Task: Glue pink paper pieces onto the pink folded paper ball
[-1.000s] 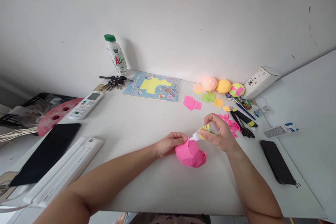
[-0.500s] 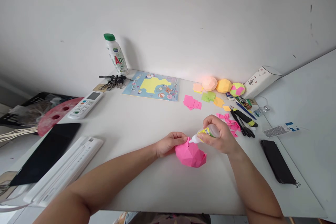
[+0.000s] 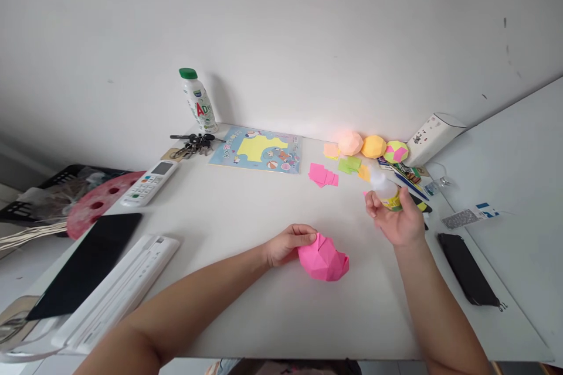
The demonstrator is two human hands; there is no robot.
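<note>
My left hand [image 3: 290, 244] pinches the upper left edge of a pink folded-paper ball [image 3: 324, 261], which is faceted and looks partly built, with a loose flap at its right side. Away to the right, my right hand [image 3: 400, 220] is closed around a glue bottle [image 3: 389, 194] with a yellow label; its whitish nozzle end points up and left. Behind that hand, the pink paper scraps and black pens are mostly covered. Pink paper squares [image 3: 323, 175] lie beyond the ball, with green paper pieces [image 3: 349, 165] farther back.
Finished paper balls [image 3: 373, 146] line the wall beside a white box [image 3: 435, 139]. A black pouch [image 3: 468, 269] lies at right. On the left are a drink bottle [image 3: 199, 102], keys [image 3: 197, 145], a remote-like handset [image 3: 149, 183], a black tablet [image 3: 90, 263] and a long white device [image 3: 118, 293].
My right hand has lifted the glue bottle off the pink paper ball and carried it up and right, turning the nozzle upward. My left hand still holds the ball.
</note>
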